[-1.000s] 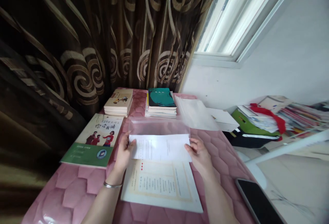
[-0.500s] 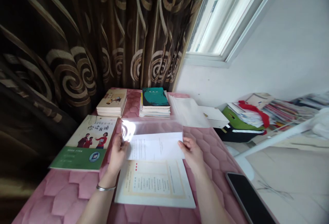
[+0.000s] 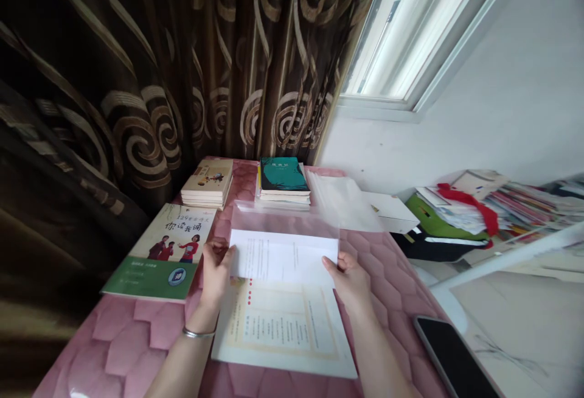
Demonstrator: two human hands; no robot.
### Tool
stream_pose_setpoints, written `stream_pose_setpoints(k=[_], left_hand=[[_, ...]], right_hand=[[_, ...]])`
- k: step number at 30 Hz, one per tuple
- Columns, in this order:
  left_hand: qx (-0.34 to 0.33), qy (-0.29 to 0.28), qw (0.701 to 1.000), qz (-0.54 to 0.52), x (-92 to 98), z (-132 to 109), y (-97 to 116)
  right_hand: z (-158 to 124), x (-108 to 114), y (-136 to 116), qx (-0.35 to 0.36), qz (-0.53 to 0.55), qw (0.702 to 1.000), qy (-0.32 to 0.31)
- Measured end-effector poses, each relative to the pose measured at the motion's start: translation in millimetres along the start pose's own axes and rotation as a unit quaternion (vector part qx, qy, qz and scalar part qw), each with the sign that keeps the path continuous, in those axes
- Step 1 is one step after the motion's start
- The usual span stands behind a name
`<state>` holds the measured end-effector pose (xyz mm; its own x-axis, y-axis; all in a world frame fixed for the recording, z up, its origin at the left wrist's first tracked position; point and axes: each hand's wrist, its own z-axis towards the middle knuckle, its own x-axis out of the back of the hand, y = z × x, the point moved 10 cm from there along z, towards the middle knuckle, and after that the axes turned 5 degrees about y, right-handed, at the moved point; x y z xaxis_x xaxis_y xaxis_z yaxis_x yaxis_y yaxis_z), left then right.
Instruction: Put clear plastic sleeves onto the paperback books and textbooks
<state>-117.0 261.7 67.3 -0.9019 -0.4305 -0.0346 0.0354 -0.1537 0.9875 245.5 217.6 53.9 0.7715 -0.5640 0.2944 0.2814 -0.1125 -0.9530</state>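
Note:
A book (image 3: pixel 283 331) lies on the pink quilted surface in front of me, its printed, yellow-bordered side facing up. Across its far part is a white sheet (image 3: pixel 274 252) with lines of print, tilted up. A clear plastic book cover (image 3: pixel 287 215) reaches past the sheet's far edge. My left hand (image 3: pixel 218 267) pinches the left edge, with a silver bangle on that wrist. At the right edge my right hand (image 3: pixel 349 273) grips with its thumb on top. How far the plastic wraps the sheet is hard to make out.
A green-and-white book (image 3: pixel 159 252) lies at left. Behind stand a stack of tan books (image 3: pixel 207 182) and a teal-topped stack (image 3: pixel 283 176). Clear plastic covers (image 3: pixel 344 200) and a white box (image 3: pixel 392 212) are farther right. A phone (image 3: pixel 454 355) rests near the right edge of the pink surface (image 3: pixel 137 343).
The whole view has shifted slightly, so things sit farther right. Both hands keep their hold on the sheet and plastic, and the bright glare on the plastic's left is gone.

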Motion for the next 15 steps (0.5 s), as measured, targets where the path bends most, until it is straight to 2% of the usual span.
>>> stream_pose_setpoints(k=[3,7,11,15], left_hand=[[0.023,-0.024,0.999,0.028,-3.5,-2,-2],[0.053,-0.048,0.997,0.035,-8.7,-5,-10],[0.015,-0.012,0.996,0.083,-4.8,-4,-12],[-0.002,0.018,0.992,0.126,-2.7,-5,-14]], right_hand=[[0,0,2,-0.001,-0.004,1.0,0.004],[-2,-3,2,-0.009,-0.011,1.0,-0.024],[-4,-7,1,-0.016,0.007,0.999,-0.048],[-4,-6,4,-0.025,0.008,0.999,-0.044]])
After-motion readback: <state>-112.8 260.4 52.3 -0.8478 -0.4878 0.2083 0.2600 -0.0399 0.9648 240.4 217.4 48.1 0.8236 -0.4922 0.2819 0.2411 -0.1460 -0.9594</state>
